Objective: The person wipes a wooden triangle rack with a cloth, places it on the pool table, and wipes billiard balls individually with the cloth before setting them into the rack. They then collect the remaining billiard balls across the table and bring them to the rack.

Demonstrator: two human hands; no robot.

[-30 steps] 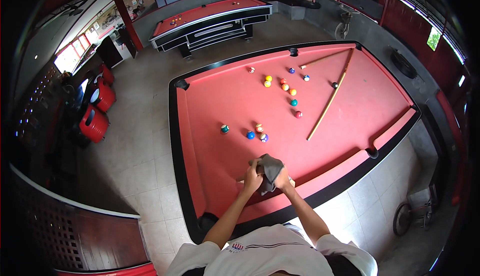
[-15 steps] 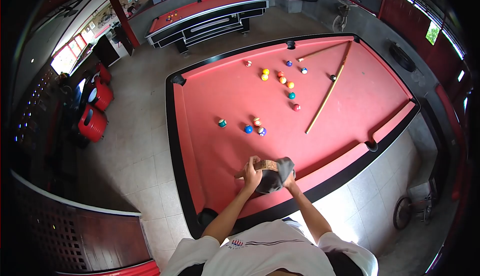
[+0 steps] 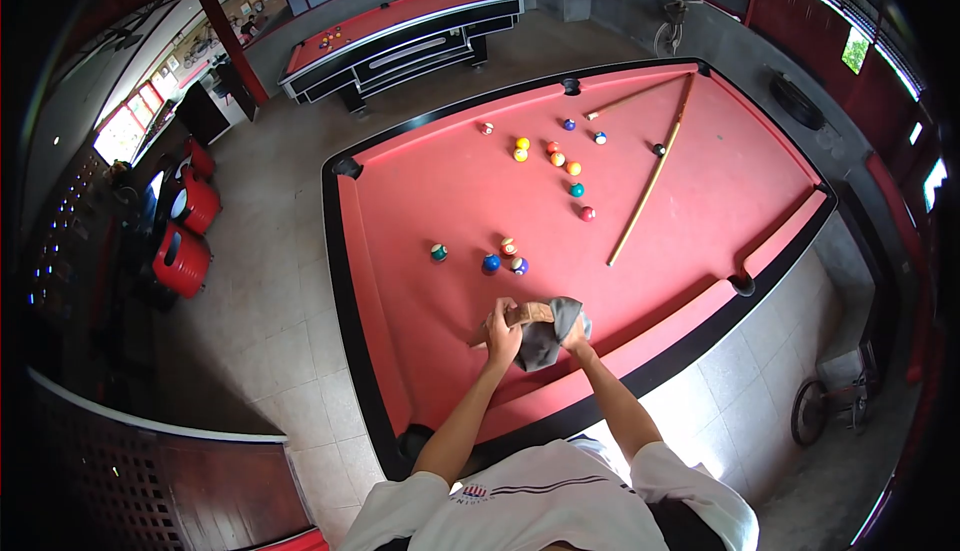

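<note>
Over the near end of the pink-clothed pool table (image 3: 440, 351), my left hand (image 3: 503, 339) is closed around a wooden ball rack (image 3: 534, 313), whose rounded corner shows past my fingers. A grey cloth (image 3: 541, 347) is draped against the rack and hangs below it. My right hand (image 3: 576, 335) grips the cloth at the rack's right end, with its fingers partly hidden. Just beyond my hands lie a blue ball (image 3: 491, 263), a purple-striped ball (image 3: 519, 266), an orange-striped ball (image 3: 509, 247) and a green-striped ball (image 3: 439, 251).
Several more balls lie farther up the table, among them a black ball (image 3: 659, 149) and a red ball (image 3: 587, 213). Two cues rest there, one a long cue (image 3: 648, 191). A second pool table (image 3: 400, 26) stands behind. Red chairs (image 3: 182, 259) are at the left.
The cloth has shifted over the rack's right end, and its hanging part has changed shape. My hands have moved slightly. The whole view has shifted a little; the balls and cues lie as before.
</note>
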